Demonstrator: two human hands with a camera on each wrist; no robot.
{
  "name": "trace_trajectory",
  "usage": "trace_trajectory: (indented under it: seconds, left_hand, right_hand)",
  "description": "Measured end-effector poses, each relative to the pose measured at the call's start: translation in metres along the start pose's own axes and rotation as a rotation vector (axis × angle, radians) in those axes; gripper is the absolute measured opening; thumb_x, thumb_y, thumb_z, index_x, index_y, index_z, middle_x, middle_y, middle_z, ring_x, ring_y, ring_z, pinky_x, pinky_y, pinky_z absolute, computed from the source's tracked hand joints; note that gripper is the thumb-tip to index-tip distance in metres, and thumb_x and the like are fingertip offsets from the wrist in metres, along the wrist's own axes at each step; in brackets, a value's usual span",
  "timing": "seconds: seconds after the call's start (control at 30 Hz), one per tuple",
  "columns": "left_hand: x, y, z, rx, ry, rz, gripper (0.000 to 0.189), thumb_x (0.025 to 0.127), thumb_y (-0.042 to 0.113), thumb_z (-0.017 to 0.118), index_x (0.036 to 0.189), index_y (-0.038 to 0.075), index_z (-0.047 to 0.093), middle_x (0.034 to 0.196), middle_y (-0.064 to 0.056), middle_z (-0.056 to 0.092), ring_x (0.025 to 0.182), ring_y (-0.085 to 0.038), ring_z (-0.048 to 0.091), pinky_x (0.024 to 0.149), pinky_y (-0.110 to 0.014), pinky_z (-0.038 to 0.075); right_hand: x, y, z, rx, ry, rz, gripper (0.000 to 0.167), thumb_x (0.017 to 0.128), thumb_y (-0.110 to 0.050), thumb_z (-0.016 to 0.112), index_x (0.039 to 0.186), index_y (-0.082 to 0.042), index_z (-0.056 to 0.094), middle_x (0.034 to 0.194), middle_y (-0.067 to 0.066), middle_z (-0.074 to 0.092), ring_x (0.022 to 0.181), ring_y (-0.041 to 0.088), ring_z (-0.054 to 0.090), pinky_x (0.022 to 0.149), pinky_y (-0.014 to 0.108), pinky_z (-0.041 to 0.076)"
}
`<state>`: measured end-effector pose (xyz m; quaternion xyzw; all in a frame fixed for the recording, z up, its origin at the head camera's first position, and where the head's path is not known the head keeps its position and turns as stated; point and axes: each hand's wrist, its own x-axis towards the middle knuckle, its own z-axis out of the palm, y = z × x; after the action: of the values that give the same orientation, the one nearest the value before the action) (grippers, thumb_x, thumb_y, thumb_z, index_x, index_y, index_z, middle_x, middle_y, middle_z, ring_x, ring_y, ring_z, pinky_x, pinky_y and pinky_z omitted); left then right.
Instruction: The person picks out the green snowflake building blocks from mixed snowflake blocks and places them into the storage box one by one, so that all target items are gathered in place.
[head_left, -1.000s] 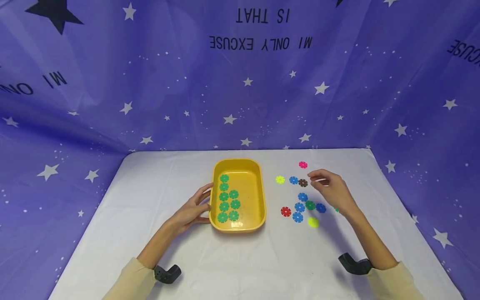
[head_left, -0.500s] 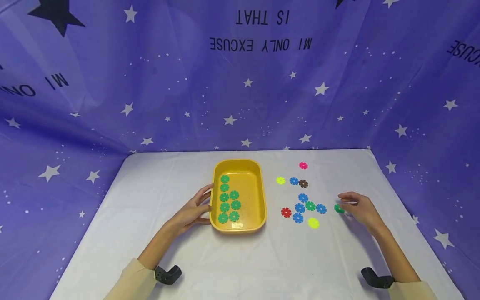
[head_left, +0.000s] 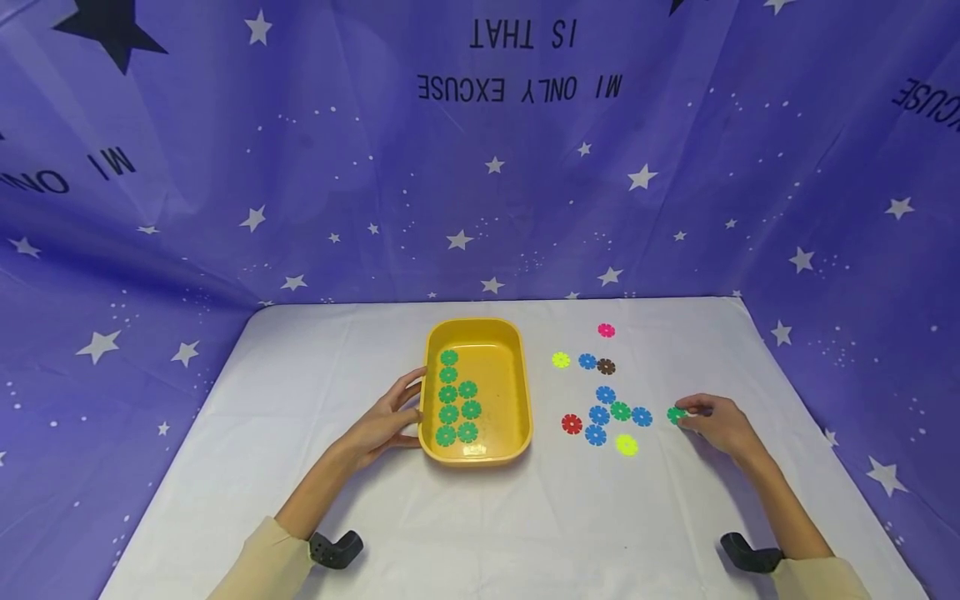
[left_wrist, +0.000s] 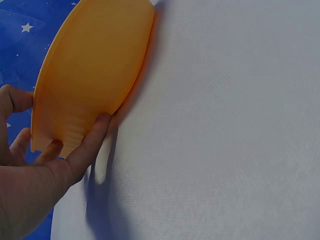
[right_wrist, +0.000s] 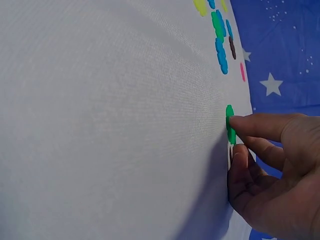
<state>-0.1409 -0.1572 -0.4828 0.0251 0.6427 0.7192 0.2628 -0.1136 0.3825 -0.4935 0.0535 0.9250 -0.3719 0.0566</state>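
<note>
Against the left wall of a yellow tray (head_left: 498,392) rests my left hand (head_left: 381,421). In the left wrist view its fingertips touch the tray's outer side (left_wrist: 100,55) and rim, loosely spread. Several green notched discs (head_left: 467,389) lie inside the tray on its left half. On the right of the table, my right hand (head_left: 716,421) pinches a green notched disc (head_left: 676,415) between curled thumb and index finger. In the right wrist view the index fingertip lies on that disc (right_wrist: 230,127), and the thumb is at its lower edge. The disc is at table level.
Between tray and right hand lie several blue discs (head_left: 596,434), another green disc (head_left: 620,411), a red disc (head_left: 572,424), a brown disc (head_left: 606,367), a pink disc (head_left: 606,331) and two yellow discs (head_left: 626,445). A purple star-patterned curtain (head_left: 480,192) stands behind the white table (head_left: 480,533).
My right hand has moved from beside the brown disc towards the right and nearer to me, and its fingers have closed on the green disc. My left hand and the tray have stayed put.
</note>
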Motion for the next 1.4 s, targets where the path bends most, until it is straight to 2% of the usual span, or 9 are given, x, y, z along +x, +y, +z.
trace_trajectory:
  seconds: [0.23,0.47,0.63,0.83,1.07,1.17,1.3,1.4]
  left_hand:
    - [-0.001,-0.001,-0.002,0.007,-0.014,0.008,0.083,0.089,-0.003,0.053,0.16,0.022,0.019,0.164,-0.014,0.012,0.135,-0.047,0.037,0.086,-0.056,0.054]
    - [-0.001,-0.002,-0.003,0.01,-0.022,0.015,0.082,0.089,-0.001,0.054,0.16,0.022,0.019,0.164,-0.015,0.012,0.135,-0.047,0.037,0.086,-0.056,0.054]
    - [0.0,-0.001,-0.003,0.006,-0.025,0.012,0.082,0.089,-0.001,0.054,0.16,0.022,0.019,0.164,-0.014,0.012,0.134,-0.047,0.038,0.086,-0.056,0.054]
    - [0.0,-0.001,-0.003,0.007,-0.021,0.011,0.083,0.089,-0.001,0.054,0.16,0.023,0.019,0.164,-0.014,0.013,0.134,-0.047,0.039,0.087,-0.056,0.054]
    - [0.0,-0.001,-0.004,-0.002,-0.018,0.013,0.082,0.089,-0.001,0.054,0.16,0.023,0.019,0.164,-0.013,0.013,0.133,-0.047,0.04,0.086,-0.056,0.054]
    - [0.0,-0.001,-0.003,-0.008,-0.013,0.011,0.082,0.089,-0.002,0.054,0.159,0.024,0.021,0.164,-0.011,0.014,0.134,-0.047,0.039,0.086,-0.057,0.054]
    - [0.0,0.0,-0.003,-0.008,-0.022,0.012,0.083,0.089,-0.002,0.054,0.16,0.024,0.02,0.164,-0.011,0.013,0.134,-0.047,0.039,0.086,-0.057,0.054]
    - [0.0,0.0,-0.003,-0.007,-0.023,0.013,0.083,0.089,-0.002,0.054,0.16,0.024,0.02,0.164,-0.011,0.013,0.134,-0.047,0.039,0.086,-0.057,0.054]
  right_hand:
    - [0.001,-0.006,0.0,-0.008,-0.027,-0.01,0.032,0.09,-0.01,0.069,0.114,0.01,0.062,0.106,0.021,0.061,0.098,0.036,0.056,0.077,0.039,0.046]
    - [0.0,-0.013,-0.004,0.003,-0.052,0.01,0.026,0.091,-0.009,0.067,0.112,0.005,0.059,0.096,0.012,0.064,0.085,0.024,0.056,0.069,0.034,0.045]
    - [-0.001,-0.029,-0.002,0.012,-0.029,-0.037,0.021,0.093,-0.008,0.065,0.112,0.002,0.062,0.097,0.015,0.068,0.083,0.024,0.06,0.065,0.032,0.047]
    - [0.005,-0.07,0.007,0.132,-0.04,-0.123,0.022,0.096,-0.006,0.062,0.115,0.003,0.064,0.107,0.02,0.068,0.096,0.032,0.065,0.073,0.034,0.054]
    - [0.02,-0.128,0.033,0.28,-0.124,-0.197,0.023,0.098,-0.003,0.058,0.119,0.002,0.066,0.113,0.018,0.067,0.101,0.038,0.063,0.087,0.047,0.056]
    - [0.027,-0.155,0.048,0.323,-0.153,-0.219,0.024,0.098,-0.003,0.058,0.12,0.002,0.066,0.113,0.017,0.067,0.102,0.04,0.062,0.088,0.044,0.056]
    - [0.033,-0.188,0.068,0.364,-0.179,-0.231,0.024,0.098,-0.003,0.059,0.12,0.001,0.067,0.115,0.015,0.067,0.101,0.035,0.064,0.087,0.036,0.057]
    - [0.038,-0.207,0.084,0.409,-0.201,-0.241,0.024,0.097,-0.002,0.059,0.119,0.0,0.068,0.114,0.015,0.067,0.101,0.035,0.064,0.087,0.039,0.057]
